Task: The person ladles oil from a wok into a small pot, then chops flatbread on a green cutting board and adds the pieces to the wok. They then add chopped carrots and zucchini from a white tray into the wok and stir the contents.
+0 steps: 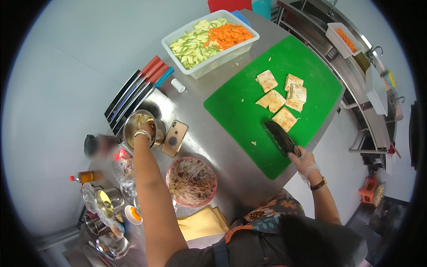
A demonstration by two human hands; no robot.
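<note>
My right hand (303,162), in a clear plastic glove, grips a dark-bladed kitchen knife (280,137). The blade lies low over the green cutting board (230,103), its tip close to a square piece of browned flatbread (285,119). More flatbread pieces (267,81) lie farther up the board, some stacked (297,92). My left hand (147,128) reaches down into a stainless steel pot (131,125) with pale yellowish contents; its fingers are mostly hidden. A gold smartphone (174,138) lies face down beside the pot.
A white plastic tub (217,65) holds cut green vegetable and carrot slices. Several knives (146,80) stand in a wall rack. A pink bowl (191,182) of shredded food under plastic film and a yellow cloth (203,222) lie near my body. Steel pots (115,198) crowd the left; a sink counter (347,76) runs right.
</note>
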